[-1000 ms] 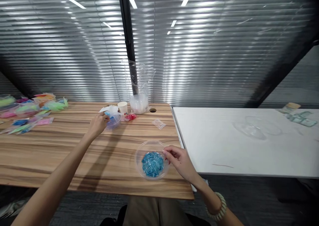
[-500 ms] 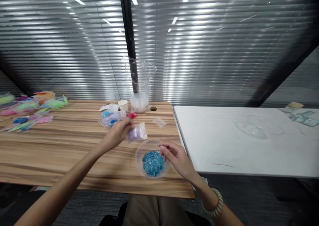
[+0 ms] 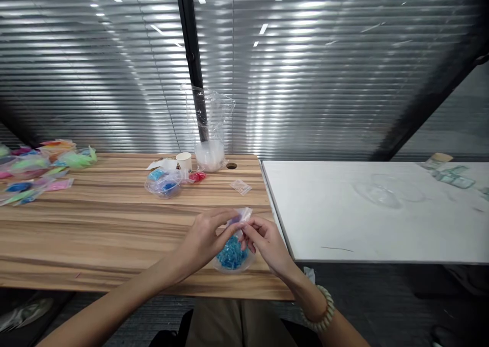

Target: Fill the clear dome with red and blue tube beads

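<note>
A clear round bowl (image 3: 232, 269) of small blue pieces (image 3: 232, 253) stands near the front edge of the wooden table. Over it, my left hand (image 3: 214, 231) is closed on a small clear bag (image 3: 244, 213) with purple contents, its fingers covering much of the bag. My right hand (image 3: 264, 239) meets it there, fingertips pinched at the same bag's edge.
On the wooden table (image 3: 114, 224) are a bowl with blue packets (image 3: 163, 185), a red packet (image 3: 197, 176), a paper cup (image 3: 184, 161), stacked clear bowls (image 3: 210, 155), a flat clear packet (image 3: 241, 186) and many coloured bags (image 3: 38, 166). A white table (image 3: 344, 224) adjoins at right.
My left hand has moved right and slightly down with the purple bag, which is now over the bowl. My right hand, earlier apart from the bag, now pinches it.
</note>
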The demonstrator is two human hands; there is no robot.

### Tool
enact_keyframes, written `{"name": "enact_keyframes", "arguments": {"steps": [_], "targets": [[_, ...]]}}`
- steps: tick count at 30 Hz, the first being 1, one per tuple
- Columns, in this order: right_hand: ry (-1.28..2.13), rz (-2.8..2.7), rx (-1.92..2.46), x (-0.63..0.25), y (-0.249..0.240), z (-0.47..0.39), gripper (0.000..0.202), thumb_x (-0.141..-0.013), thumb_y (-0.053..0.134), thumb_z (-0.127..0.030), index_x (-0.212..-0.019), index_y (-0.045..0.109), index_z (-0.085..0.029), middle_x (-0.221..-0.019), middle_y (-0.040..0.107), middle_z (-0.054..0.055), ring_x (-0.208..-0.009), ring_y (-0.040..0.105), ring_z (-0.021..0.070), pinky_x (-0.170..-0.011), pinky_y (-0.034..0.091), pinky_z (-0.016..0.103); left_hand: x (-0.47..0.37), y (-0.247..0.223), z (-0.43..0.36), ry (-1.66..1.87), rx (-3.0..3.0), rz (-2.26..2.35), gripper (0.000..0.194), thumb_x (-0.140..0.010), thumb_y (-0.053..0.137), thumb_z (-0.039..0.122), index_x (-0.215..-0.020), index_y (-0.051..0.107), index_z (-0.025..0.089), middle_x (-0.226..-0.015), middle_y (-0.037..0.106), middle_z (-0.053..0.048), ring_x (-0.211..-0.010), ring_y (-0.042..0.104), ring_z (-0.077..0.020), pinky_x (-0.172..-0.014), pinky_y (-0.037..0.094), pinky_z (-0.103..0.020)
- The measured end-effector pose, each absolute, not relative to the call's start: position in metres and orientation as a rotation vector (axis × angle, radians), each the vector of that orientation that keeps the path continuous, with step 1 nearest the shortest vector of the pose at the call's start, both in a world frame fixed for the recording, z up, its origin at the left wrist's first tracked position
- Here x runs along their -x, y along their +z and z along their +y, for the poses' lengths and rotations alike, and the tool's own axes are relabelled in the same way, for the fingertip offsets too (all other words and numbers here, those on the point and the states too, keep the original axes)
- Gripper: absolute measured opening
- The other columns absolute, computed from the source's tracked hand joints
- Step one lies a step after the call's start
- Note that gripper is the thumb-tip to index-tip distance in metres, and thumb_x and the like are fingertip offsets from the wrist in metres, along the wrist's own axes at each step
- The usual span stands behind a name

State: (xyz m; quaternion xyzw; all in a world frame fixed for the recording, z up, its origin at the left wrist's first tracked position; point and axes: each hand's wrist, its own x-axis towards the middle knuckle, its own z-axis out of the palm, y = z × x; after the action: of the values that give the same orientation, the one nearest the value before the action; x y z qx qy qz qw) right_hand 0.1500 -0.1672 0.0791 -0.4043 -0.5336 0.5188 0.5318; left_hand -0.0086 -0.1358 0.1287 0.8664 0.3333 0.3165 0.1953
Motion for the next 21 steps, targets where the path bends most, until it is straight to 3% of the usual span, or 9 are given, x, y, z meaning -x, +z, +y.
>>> {"name": "enact_keyframes", "arguments": {"steps": [6, 14, 21], "targets": [[1.174, -1.325, 0.955, -0.149, 0.082, -0.163, 0.035, -0.081, 0.053, -0.049, -0.072, 0.060, -0.016, -0.058, 0.056, 0.000, -0.051, 0.049, 0.0096, -0.045, 0.036, 0.020, 0.004, 0.139, -0.136, 0.667, -2.152, 0.750, 0.024, -0.087, 0.049, 0.029, -0.078, 0.068, 0.017, -0.077, 0.069, -0.002, -0.074, 0.063, -0.0165, -0.070, 0.047, -0.024], [1.113, -1.449, 1.037, -0.156, 0.086, -0.168, 0.040, -0.085, 0.048, -0.050, -0.065, 0.056, -0.016, -0.054, 0.053, -0.001, -0.050, 0.049, 0.0092, -0.049, 0.038, 0.021, 0.006, 0.143, -0.135, 0.546, -2.018, 0.629, 0.022, -0.085, 0.051, 0.030, -0.084, 0.069, 0.017, -0.101, 0.067, -0.005, -0.086, 0.062, -0.0188, -0.079, 0.049, -0.027], [1.071, -1.541, 1.044, -0.160, 0.089, -0.170, 0.040, -0.087, 0.046, -0.046, -0.062, 0.054, -0.016, -0.057, 0.056, -0.001, -0.053, 0.051, 0.0096, -0.053, 0.040, 0.022, 0.010, 0.147, -0.133, 0.509, -2.024, 0.577, 0.027, -0.088, 0.048, 0.032, -0.086, 0.071, 0.017, -0.110, 0.064, -0.007, -0.098, 0.059, -0.0202, -0.085, 0.046, -0.028]]}}
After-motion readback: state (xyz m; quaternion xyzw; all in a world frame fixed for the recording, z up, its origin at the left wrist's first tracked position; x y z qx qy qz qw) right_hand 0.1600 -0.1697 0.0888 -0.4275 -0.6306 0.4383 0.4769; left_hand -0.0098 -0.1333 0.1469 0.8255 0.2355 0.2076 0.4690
